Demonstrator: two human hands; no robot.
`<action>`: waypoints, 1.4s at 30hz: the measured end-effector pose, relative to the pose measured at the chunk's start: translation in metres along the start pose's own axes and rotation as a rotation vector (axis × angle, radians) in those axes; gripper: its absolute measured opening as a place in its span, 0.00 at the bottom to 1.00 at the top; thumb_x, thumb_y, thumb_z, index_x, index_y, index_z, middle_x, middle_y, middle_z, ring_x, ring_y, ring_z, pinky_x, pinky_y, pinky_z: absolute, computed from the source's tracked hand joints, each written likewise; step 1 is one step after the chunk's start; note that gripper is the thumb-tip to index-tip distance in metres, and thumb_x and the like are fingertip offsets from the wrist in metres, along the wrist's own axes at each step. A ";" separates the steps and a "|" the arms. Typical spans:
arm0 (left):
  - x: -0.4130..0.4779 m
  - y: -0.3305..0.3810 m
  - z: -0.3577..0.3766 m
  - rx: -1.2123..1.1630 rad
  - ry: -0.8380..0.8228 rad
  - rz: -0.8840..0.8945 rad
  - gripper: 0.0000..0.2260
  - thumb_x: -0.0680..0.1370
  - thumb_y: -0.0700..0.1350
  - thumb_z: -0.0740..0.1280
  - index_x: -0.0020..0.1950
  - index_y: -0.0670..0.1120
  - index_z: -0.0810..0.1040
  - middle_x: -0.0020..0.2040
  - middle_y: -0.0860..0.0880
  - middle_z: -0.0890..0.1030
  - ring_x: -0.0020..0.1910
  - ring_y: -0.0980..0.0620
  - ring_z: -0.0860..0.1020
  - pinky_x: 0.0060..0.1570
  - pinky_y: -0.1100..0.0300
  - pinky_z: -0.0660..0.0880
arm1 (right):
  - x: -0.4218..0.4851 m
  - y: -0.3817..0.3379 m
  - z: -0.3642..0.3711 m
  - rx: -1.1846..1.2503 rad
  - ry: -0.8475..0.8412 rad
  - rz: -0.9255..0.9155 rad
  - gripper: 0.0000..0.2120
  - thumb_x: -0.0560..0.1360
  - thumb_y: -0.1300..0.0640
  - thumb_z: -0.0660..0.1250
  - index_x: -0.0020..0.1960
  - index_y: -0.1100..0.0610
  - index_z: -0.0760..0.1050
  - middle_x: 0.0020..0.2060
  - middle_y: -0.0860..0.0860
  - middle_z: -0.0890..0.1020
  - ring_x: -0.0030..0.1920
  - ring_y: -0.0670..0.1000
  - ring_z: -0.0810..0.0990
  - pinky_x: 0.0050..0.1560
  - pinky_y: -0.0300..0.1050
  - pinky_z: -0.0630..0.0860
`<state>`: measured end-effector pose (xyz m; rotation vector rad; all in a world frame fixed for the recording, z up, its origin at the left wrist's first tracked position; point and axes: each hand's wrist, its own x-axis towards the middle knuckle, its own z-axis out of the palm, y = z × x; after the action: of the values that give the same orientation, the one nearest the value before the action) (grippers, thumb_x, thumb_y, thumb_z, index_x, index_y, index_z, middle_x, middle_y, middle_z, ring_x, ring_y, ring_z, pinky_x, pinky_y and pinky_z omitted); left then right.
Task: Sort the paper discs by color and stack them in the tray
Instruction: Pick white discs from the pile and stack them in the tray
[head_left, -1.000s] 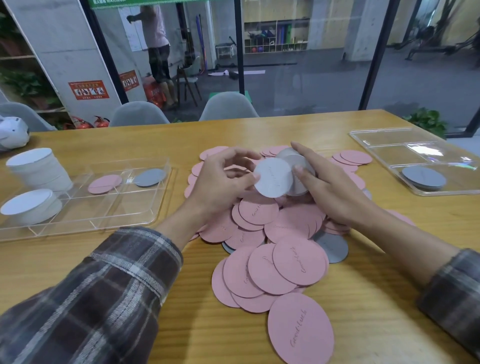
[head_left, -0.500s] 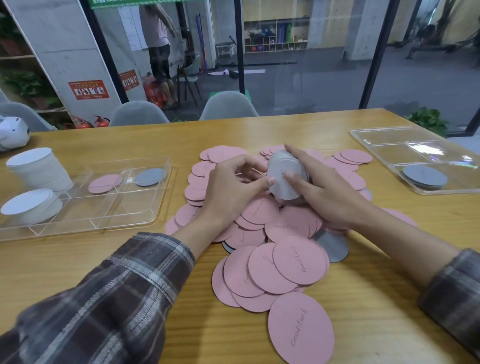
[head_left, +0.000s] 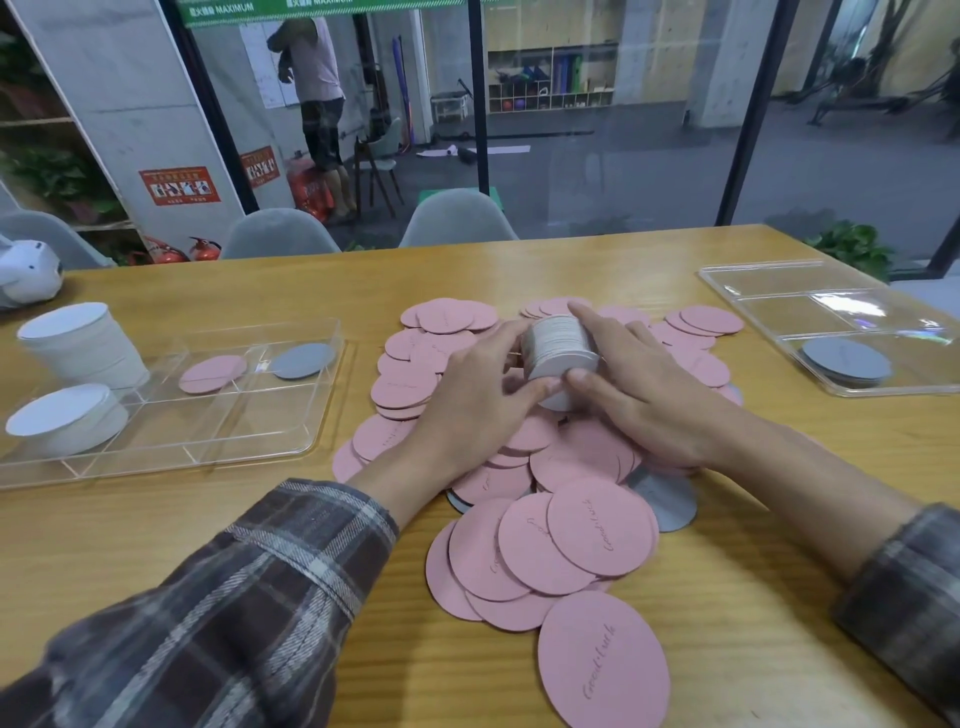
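A stack of white paper discs (head_left: 558, 347) lies on its side above the pile of pink discs (head_left: 566, 530) in the middle of the table. My left hand (head_left: 478, 400) and my right hand (head_left: 639, 395) grip the white stack from either side, thumbs meeting under it. Grey discs (head_left: 670, 501) peek out from under the pink ones. The clear left tray (head_left: 218, 431) holds two white stacks (head_left: 78, 343), one pink disc (head_left: 213, 374) and one grey disc (head_left: 304, 359). The clear right tray (head_left: 779, 306) holds a grey stack (head_left: 847, 361).
A white device (head_left: 28, 273) sits at the table's far left edge. Grey chairs (head_left: 457, 221) stand behind the table, against a glass wall. A person (head_left: 317, 88) stands beyond the glass. Bare wood lies between the pile and each tray.
A white disc held flat in my left hand has joined the white stack. Both hands closed around the stack and turned it on its side.
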<state>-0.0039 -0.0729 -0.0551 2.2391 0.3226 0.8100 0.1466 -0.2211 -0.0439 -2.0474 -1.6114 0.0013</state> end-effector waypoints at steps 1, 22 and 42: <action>-0.001 0.000 0.001 0.058 -0.017 0.026 0.21 0.79 0.46 0.74 0.71 0.46 0.76 0.61 0.51 0.83 0.61 0.54 0.81 0.61 0.58 0.78 | 0.000 0.000 0.000 -0.021 -0.019 0.010 0.31 0.84 0.44 0.54 0.82 0.51 0.47 0.70 0.47 0.69 0.64 0.48 0.62 0.70 0.54 0.62; -0.001 0.004 0.011 0.440 -0.207 -0.092 0.28 0.88 0.50 0.52 0.85 0.44 0.46 0.76 0.46 0.70 0.73 0.35 0.66 0.72 0.40 0.62 | 0.005 0.014 0.009 0.061 -0.096 0.094 0.35 0.84 0.45 0.54 0.82 0.56 0.41 0.49 0.43 0.70 0.54 0.46 0.68 0.56 0.41 0.62; 0.011 0.008 -0.047 0.010 -0.157 -0.022 0.11 0.82 0.44 0.71 0.65 0.51 0.81 0.57 0.52 0.85 0.56 0.58 0.83 0.60 0.56 0.80 | 0.009 -0.009 -0.026 0.208 0.001 0.020 0.14 0.80 0.49 0.66 0.65 0.49 0.75 0.54 0.38 0.81 0.55 0.36 0.78 0.57 0.31 0.71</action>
<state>-0.0256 -0.0482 -0.0192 2.2877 0.2762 0.6182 0.1494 -0.2217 -0.0153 -1.9036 -1.5218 0.1683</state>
